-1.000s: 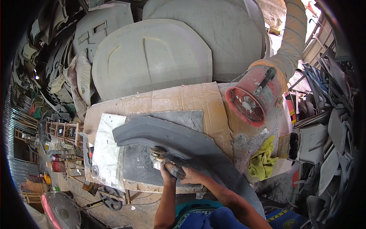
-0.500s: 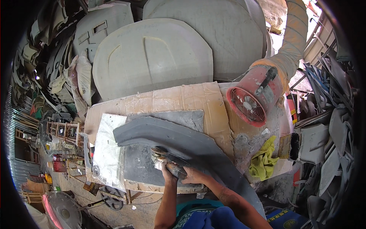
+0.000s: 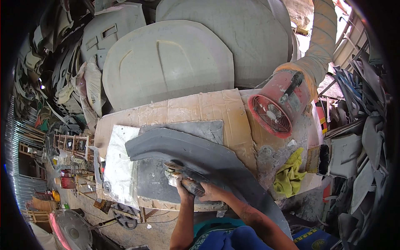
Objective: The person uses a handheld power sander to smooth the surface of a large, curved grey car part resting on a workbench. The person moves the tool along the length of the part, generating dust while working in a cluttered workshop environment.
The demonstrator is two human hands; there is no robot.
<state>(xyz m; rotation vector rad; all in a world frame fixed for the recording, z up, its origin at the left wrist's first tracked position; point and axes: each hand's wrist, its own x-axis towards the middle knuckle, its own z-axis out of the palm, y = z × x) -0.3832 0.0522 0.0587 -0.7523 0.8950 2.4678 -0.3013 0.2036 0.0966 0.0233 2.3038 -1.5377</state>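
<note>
A long, curved dark-grey panel (image 3: 200, 151) lies across the bench, its right end sweeping down toward me. Both of my hands are on an angle grinder (image 3: 192, 186), whose round disc is at the panel's inner, near edge. My left hand (image 3: 182, 190) is closed around the front part, close to the disc. Behind it, my right hand (image 3: 211, 191) grips the body from the right side. Whether the disc touches the panel I cannot tell. Beneath the panel is a flat, dark-grey sheet (image 3: 156, 183).
Cardboard (image 3: 231, 110) covers the bench. White plastic sheeting (image 3: 118, 166) lies at left. A red blower (image 3: 277, 106) with a thick duct stands at the far right, above a yellow-green cloth (image 3: 289, 175). Large grey panels (image 3: 166, 62) lean behind. A standing fan (image 3: 71, 229) is lower left.
The whole view has shifted very slightly. My hands and the angle grinder stay in nearly the same place along the panel's inner edge, with the same hold.
</note>
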